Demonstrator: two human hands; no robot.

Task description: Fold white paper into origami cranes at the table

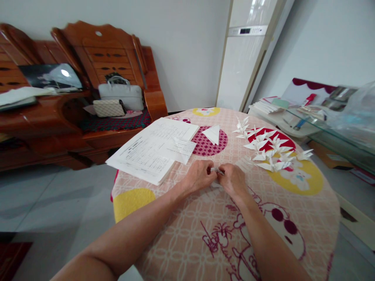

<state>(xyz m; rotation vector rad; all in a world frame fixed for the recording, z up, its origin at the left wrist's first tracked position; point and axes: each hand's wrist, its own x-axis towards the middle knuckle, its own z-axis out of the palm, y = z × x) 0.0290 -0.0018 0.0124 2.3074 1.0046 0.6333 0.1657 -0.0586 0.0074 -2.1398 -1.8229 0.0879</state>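
Both hands meet over the near-middle of the round table, forearms resting low across the patterned tablecloth [181, 242]. Left hand [202, 173]: fingers curled, thumb and forefinger pinching one end of a small folded paper [217, 170]. Right hand [233, 179]: likewise curled, gripping the same paper from its other side. The paper sits between the two sets of fingertips, just above the cloth; its exact fold is mostly hidden from where I stand.

Beyond the left hand and to its left: a thick stack of printed sheets [140, 148], lying flat. On the stack's edge nearest that hand, a loose printed sheet [184, 149] with a creased, raised part; one corner overhangs onto the cloth. Straight ahead of the hands, well apart from them: a white paper triangle [212, 134], lying on a checked pink circle.

Beyond the right hand and to its right: a cluster of white paper cranes [278, 148], set close together, wings spread; count uncertain owing to overlap. Farther right, past the table edge: a glass shelf [325, 136] bearing assorted items. Far ahead-left of the left hand: a wooden bench [99, 50] with a pale handbag [121, 95] on its seat.
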